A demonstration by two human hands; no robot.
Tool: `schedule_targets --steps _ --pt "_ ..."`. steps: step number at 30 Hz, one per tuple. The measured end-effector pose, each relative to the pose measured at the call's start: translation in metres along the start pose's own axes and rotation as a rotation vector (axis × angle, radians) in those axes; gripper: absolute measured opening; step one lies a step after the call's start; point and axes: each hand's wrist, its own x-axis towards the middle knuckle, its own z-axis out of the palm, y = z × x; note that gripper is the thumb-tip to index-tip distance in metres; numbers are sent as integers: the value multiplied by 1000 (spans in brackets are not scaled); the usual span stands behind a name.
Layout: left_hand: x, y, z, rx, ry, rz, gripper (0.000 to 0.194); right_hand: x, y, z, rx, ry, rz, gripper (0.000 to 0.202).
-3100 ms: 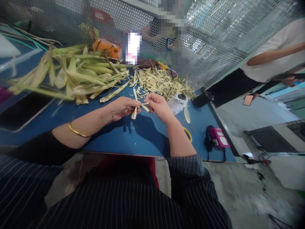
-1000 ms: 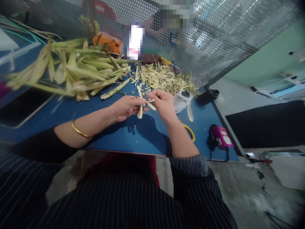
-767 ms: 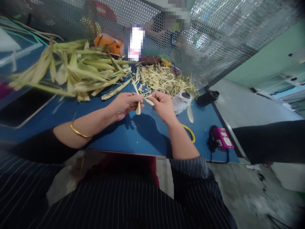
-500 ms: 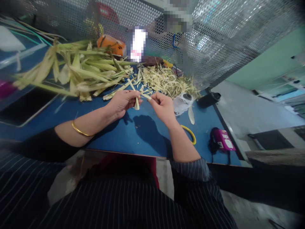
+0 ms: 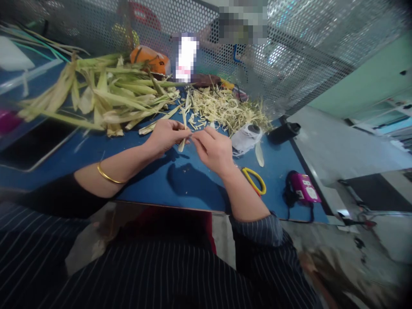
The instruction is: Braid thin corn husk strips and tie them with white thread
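A pale strip of corn husk (image 5: 182, 145) is pinched between the thumb and fingers of my left hand (image 5: 165, 137), its ends showing above and below the grip. My right hand (image 5: 214, 150) is closed in a pinch, its fingertips meeting the left ones at the strip. What sits between the right fingertips is hidden. Just beyond both hands lies a heap of short husk scraps (image 5: 222, 107). Long green and cream husks (image 5: 112, 96) are piled to the left of it.
Right of my hands are a white thread cone (image 5: 247, 139), a black cone (image 5: 283, 134), yellow-handled scissors (image 5: 262, 185) and a purple box (image 5: 305, 188) with a cord. A lit phone (image 5: 186, 58) stands against the perforated metal screen (image 5: 283, 64). A dark tablet-like slab (image 5: 35, 146) lies left.
My right hand has moved slightly left and turned over, bringing its fingertips against my left ones. The short husk end it held is now out of sight. The held strip stands more upright.
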Motion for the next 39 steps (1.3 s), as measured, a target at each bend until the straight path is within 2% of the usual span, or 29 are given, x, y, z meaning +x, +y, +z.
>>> schedule_targets --steps 4,6,11,14,18,23,26,28,32,35,39 --pt "-6 4 -1 105 -247 -29 4 3 9 -4 215 70 123 19" --pt "-8 7 -2 120 -320 -46 6 4 13 -5 338 93 189 15" --pt "-13 15 -3 5 -376 -163 14 7 19 -1 602 122 374 12" --pt "-15 17 -2 -46 -388 -183 14 8 21 6 738 103 524 14" --pt "-15 15 -1 -98 -363 -177 15 8 19 15 858 76 640 17" --pt "-14 11 -1 -178 -301 -92 17 6 13 24 1037 59 768 25" --pt "-14 11 0 -206 -264 -78 27 4 11 29 1090 25 794 25" --pt "-15 13 0 -199 -258 -94 27 3 12 31 1086 -1 796 22" --pt "-15 14 1 -185 -208 -84 15 2 14 30 1081 -80 803 22" --pt "-13 13 0 -138 -135 9 14 2 16 29 1030 -92 784 26" --pt "-6 10 -3 30 48 159 11 1 13 31 831 -95 712 21"
